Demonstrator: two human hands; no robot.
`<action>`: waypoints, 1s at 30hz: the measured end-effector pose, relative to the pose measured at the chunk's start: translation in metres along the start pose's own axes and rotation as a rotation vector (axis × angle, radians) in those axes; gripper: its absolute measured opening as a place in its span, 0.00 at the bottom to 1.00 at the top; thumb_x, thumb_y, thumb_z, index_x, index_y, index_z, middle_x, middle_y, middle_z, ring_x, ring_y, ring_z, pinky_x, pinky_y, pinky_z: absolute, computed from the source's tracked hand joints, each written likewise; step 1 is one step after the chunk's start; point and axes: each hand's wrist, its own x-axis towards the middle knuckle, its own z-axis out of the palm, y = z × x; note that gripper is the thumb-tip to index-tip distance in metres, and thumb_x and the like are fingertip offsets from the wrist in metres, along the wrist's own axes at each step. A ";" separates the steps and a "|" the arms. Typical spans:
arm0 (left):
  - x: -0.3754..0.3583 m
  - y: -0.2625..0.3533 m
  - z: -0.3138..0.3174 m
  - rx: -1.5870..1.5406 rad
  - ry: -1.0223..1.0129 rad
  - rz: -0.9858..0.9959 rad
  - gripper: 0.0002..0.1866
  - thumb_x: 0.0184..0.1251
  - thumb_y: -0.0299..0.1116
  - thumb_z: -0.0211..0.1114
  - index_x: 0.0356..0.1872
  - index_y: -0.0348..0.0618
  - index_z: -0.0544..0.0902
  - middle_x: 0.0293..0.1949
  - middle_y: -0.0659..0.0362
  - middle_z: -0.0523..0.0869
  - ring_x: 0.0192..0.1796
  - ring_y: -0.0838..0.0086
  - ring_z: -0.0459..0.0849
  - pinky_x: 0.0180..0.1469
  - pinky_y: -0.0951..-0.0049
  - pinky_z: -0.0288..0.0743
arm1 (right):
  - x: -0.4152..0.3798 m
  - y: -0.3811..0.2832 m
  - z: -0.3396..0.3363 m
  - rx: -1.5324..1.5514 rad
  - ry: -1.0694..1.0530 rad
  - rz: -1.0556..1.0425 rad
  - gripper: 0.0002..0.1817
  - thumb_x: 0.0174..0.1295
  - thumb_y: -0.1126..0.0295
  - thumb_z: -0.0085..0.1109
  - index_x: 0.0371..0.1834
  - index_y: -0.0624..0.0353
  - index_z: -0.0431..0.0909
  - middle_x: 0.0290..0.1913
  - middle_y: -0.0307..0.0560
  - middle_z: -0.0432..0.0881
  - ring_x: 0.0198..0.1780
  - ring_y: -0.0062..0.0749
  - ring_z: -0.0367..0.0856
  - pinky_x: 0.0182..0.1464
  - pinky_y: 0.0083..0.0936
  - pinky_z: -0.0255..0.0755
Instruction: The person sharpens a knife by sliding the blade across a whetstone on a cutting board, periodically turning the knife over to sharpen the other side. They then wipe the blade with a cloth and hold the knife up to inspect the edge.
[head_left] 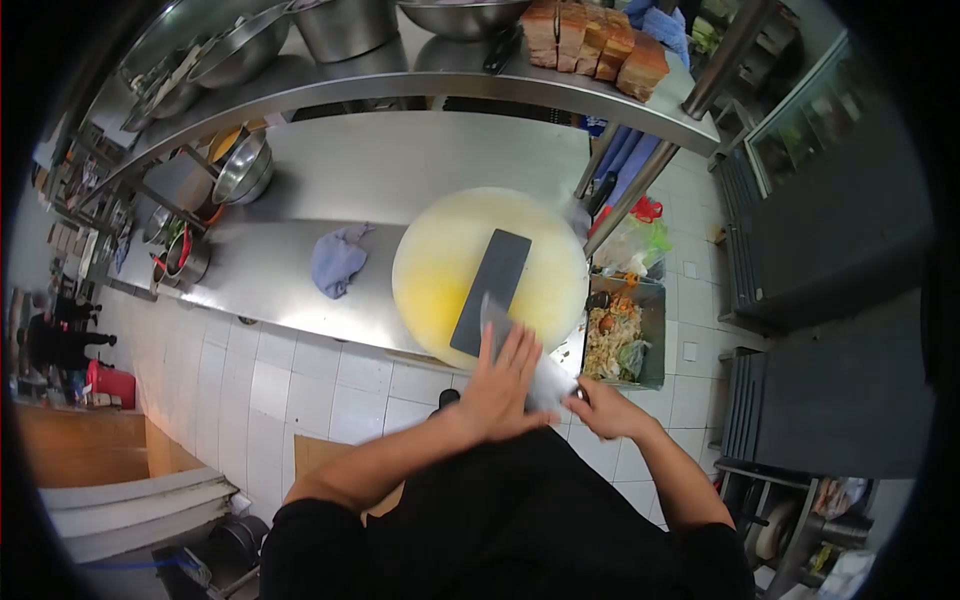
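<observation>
My right hand (610,408) is wrapped around the dark handle of a cleaver (549,382). Its wide metal blade reaches up and left, its tip over the lower part of a dark grey whetstone (503,263). Across the blade lies my left hand (500,385), fingers stretched out and spread, covering much of the metal. The whetstone rests at a slant on a round, yellowish-white chopping board (425,245). Whether the blade's edge touches the stone cannot be made out.
A blue cloth (340,262) lies on the steel counter (290,320) left of the board. Right of it stands a bin of food scraps (660,335). An overhead shelf (450,88) carries pork belly pieces (590,42) and a steel pot (345,28). Metal bowls (245,168) stand further left.
</observation>
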 end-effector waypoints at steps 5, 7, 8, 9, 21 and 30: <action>0.051 -0.014 0.003 0.058 0.072 -0.072 0.63 0.67 0.81 0.47 0.80 0.24 0.60 0.83 0.36 0.58 0.87 0.44 0.47 0.81 0.27 0.25 | 0.027 -0.043 -0.065 0.178 -0.277 0.387 0.24 0.79 0.53 0.54 0.60 0.67 0.73 0.29 0.56 0.83 0.16 0.36 0.79 0.22 0.37 0.75; 0.105 -0.053 0.007 0.013 0.106 -0.097 0.63 0.68 0.80 0.46 0.80 0.23 0.59 0.83 0.37 0.58 0.87 0.44 0.46 0.81 0.27 0.23 | 0.064 -0.038 -0.055 0.308 -0.053 0.412 0.24 0.79 0.53 0.55 0.60 0.67 0.73 0.28 0.53 0.82 0.15 0.34 0.79 0.20 0.35 0.74; 0.120 -0.060 0.001 0.008 0.102 -0.090 0.63 0.68 0.80 0.46 0.80 0.23 0.59 0.83 0.37 0.58 0.87 0.44 0.46 0.81 0.27 0.23 | 0.073 -0.045 -0.044 0.309 -0.049 0.421 0.24 0.79 0.53 0.55 0.60 0.67 0.73 0.28 0.53 0.82 0.15 0.34 0.79 0.20 0.35 0.74; 0.131 -0.066 -0.004 -0.019 0.058 -0.114 0.63 0.68 0.81 0.46 0.80 0.24 0.60 0.83 0.37 0.59 0.88 0.44 0.46 0.81 0.27 0.23 | 0.082 -0.054 -0.033 0.367 0.047 0.472 0.24 0.80 0.53 0.54 0.60 0.67 0.72 0.27 0.53 0.82 0.15 0.34 0.79 0.20 0.36 0.75; 0.061 -0.027 0.005 0.065 0.181 -0.040 0.61 0.69 0.80 0.45 0.79 0.24 0.62 0.80 0.34 0.63 0.87 0.44 0.51 0.82 0.29 0.27 | 0.035 -0.039 -0.055 0.231 -0.177 0.394 0.23 0.79 0.50 0.55 0.51 0.65 0.74 0.27 0.52 0.82 0.17 0.35 0.81 0.17 0.36 0.73; 0.033 -0.020 -0.008 0.129 -0.059 -0.007 0.63 0.67 0.81 0.46 0.80 0.25 0.60 0.83 0.36 0.57 0.88 0.47 0.47 0.83 0.31 0.25 | 0.008 -0.059 -0.027 0.253 -0.195 0.396 0.23 0.81 0.52 0.53 0.52 0.67 0.73 0.24 0.51 0.80 0.14 0.34 0.78 0.18 0.35 0.73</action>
